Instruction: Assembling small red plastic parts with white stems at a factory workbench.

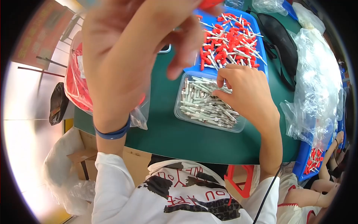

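Observation:
My left hand [138, 48] is raised close to the view, large and blurred, with a blue band round its wrist. Its fingers are bent round a red piece [210, 3], only partly visible at the top edge. Below and to the right, my right hand [246, 89] reaches over a clear plastic box [178, 110] of thin whitish-grey sticks [205, 99]. Its thumb and curled forefinger are slightly apart at the sticks, with nothing visible between them. Behind the box, a blue tray [264, 69] holds many red pieces with white sticks [231, 41].
A clear bag of red pieces [76, 86] lies on the green table [160, 138] at left. At right are a black strapped item [278, 37], clear plastic sheeting [317, 86] and another blue tray [300, 164]. A co-worker's arm [330, 153] shows at far right.

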`<state>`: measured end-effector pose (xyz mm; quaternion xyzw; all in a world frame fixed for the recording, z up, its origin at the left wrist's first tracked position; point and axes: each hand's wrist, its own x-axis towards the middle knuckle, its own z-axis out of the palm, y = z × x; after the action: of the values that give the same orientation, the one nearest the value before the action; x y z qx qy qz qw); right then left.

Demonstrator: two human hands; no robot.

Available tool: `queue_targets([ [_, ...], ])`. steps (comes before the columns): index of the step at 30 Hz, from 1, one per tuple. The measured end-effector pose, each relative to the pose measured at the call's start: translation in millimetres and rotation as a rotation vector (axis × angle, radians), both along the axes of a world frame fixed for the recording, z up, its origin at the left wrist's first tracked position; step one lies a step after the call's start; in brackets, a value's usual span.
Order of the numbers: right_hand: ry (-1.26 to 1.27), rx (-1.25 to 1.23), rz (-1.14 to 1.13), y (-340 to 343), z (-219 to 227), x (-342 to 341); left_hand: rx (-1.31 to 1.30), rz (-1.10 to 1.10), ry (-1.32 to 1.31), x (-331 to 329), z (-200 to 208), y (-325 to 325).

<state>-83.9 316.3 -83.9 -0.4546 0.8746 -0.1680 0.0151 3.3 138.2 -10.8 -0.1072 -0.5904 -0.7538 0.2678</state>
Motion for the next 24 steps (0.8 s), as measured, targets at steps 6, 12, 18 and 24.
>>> queue_targets([
  [6,-0.039,0.28,-0.043,8.3,1.0,1.5,-0.045,0.017,-0.085,-14.5,1.2,11.8],
  [12,-0.168,-0.01,0.088,3.6,-1.7,-11.5,-0.104,0.061,-0.2,-20.8,-0.5,13.1],
  [18,-0.746,-0.468,-0.071,16.5,18.1,-35.1,-0.177,0.138,-0.25,-28.6,1.4,9.8],
  [24,-0.788,-0.873,-0.079,29.4,33.1,-46.7,-0.31,0.064,-0.129,-46.4,-3.1,-5.7],
])
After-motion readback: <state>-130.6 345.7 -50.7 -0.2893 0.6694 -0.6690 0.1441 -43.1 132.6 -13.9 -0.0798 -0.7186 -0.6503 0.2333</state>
